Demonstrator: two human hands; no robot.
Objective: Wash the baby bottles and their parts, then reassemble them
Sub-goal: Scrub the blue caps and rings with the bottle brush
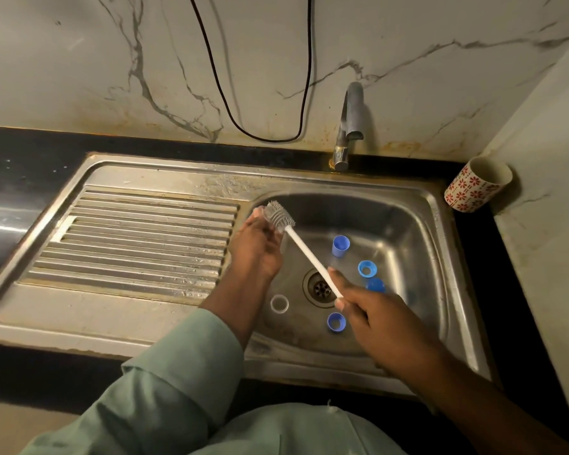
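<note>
Steel sink [368, 183] — blue caps [340, 245] in basin.

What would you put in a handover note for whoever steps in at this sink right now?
Left hand: over the basin's left edge, fingers curled round something small and clear at the grey silicone bristle head of the white-handled bottle brush; what the item is cannot be told.
Right hand: grips the brush handle's lower end.
In the stainless steel sink: blue plastic cap, two blue screw rings, another blue piece partly behind the right hand, clear ring left of the drain.
Tap: no water visible.
Done: parts apart, scrubbing under way.
Left: wash the rest, rinse, reassemble. No bottle body in view.
</note>
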